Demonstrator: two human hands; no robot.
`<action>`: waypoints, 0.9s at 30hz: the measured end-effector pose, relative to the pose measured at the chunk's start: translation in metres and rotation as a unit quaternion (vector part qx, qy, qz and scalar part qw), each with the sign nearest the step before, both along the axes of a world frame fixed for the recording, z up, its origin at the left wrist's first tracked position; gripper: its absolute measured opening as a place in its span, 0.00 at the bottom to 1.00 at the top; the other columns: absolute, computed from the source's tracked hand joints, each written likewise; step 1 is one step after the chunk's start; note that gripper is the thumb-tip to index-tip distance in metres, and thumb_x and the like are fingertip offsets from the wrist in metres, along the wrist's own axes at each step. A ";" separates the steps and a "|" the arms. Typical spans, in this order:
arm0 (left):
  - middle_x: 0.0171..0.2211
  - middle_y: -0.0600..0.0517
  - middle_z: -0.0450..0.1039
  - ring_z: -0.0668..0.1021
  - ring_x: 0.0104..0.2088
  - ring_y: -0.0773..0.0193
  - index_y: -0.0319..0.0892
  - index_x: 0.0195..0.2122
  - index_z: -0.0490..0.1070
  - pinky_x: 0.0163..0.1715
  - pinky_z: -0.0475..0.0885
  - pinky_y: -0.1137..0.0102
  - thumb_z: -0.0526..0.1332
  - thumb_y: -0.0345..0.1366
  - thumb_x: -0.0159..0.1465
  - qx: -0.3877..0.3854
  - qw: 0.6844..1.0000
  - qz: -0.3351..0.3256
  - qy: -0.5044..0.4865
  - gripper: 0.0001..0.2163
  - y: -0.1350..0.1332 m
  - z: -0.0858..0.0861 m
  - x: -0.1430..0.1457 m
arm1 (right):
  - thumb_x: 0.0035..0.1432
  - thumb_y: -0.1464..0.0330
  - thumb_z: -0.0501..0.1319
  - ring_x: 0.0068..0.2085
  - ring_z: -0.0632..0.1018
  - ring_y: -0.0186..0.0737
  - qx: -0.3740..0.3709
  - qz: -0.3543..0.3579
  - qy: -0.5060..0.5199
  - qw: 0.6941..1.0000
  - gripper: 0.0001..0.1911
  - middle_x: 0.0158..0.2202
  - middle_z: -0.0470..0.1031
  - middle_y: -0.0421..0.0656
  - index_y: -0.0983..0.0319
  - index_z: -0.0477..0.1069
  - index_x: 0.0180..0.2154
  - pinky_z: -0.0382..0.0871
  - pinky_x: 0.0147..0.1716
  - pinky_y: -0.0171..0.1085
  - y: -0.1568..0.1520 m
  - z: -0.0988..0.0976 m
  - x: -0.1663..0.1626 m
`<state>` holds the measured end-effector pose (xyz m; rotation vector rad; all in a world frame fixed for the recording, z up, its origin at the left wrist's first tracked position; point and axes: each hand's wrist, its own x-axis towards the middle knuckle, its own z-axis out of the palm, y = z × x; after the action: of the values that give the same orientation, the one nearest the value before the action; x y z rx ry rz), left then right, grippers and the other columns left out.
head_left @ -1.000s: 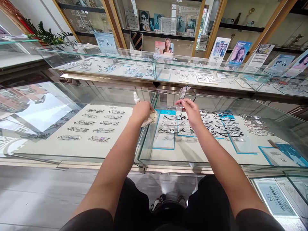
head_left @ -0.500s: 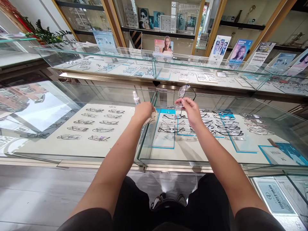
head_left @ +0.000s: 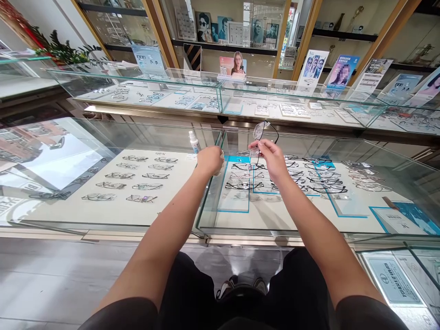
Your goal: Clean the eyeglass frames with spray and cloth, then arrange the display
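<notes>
My right hand pinches a pair of thin black-framed glasses and holds it up above the glass counter. My left hand is closed over a beige cloth, now almost hidden under the fingers, on the counter top beside the glasses. A small white spray bottle stands just left of my left hand.
Under the glass lie rows of spectacle frames on a white tray at left, and more frames on blue-edged trays at right. A second glass counter with leaflets and posters runs behind. My dark-trousered legs and shoes show below.
My left hand has slid right toward the glasses, and the cloth is bunched under it so it shows less. The right hand with the glasses has barely moved.
</notes>
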<state>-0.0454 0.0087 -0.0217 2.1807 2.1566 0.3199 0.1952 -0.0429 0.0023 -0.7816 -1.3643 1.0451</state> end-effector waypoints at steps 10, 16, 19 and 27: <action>0.41 0.40 0.85 0.83 0.44 0.45 0.43 0.37 0.81 0.41 0.71 0.60 0.65 0.35 0.62 0.085 0.986 0.007 -0.145 0.05 -0.007 0.026 -0.020 | 0.64 0.46 0.68 0.47 0.80 0.43 -0.011 -0.004 -0.004 1.000 0.19 0.45 0.86 0.42 0.54 0.82 0.38 0.72 0.44 0.40 0.001 0.000 0.000; 0.32 0.48 0.82 0.79 0.34 0.56 0.44 0.32 0.78 0.34 0.67 0.65 0.71 0.41 0.56 0.035 0.944 -0.018 -0.328 0.08 -0.010 0.040 -0.038 | 0.66 0.46 0.66 0.48 0.80 0.44 -0.004 -0.001 -0.023 1.000 0.19 0.46 0.85 0.42 0.54 0.82 0.38 0.72 0.46 0.41 -0.003 0.002 -0.001; 0.33 0.49 0.80 0.78 0.34 0.58 0.44 0.33 0.77 0.34 0.67 0.66 0.72 0.44 0.55 0.055 0.915 -0.052 -0.397 0.11 -0.017 0.049 -0.042 | 0.66 0.47 0.67 0.47 0.80 0.44 0.001 0.009 -0.018 1.000 0.19 0.44 0.85 0.42 0.54 0.82 0.38 0.72 0.48 0.41 -0.007 0.005 -0.003; 0.34 0.53 0.74 0.74 0.34 0.64 0.44 0.37 0.73 0.36 0.68 0.68 0.72 0.46 0.62 0.104 0.840 -0.214 -0.488 0.13 -0.036 0.063 -0.014 | 0.68 0.44 0.65 0.49 0.80 0.46 0.071 0.083 -0.066 0.992 0.23 0.44 0.85 0.43 0.56 0.80 0.37 0.71 0.57 0.45 -0.027 0.014 -0.014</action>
<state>-0.0590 -0.0268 0.0416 1.8324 1.0836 1.3148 0.1809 -0.0698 0.0166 -0.6487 -1.6204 1.0261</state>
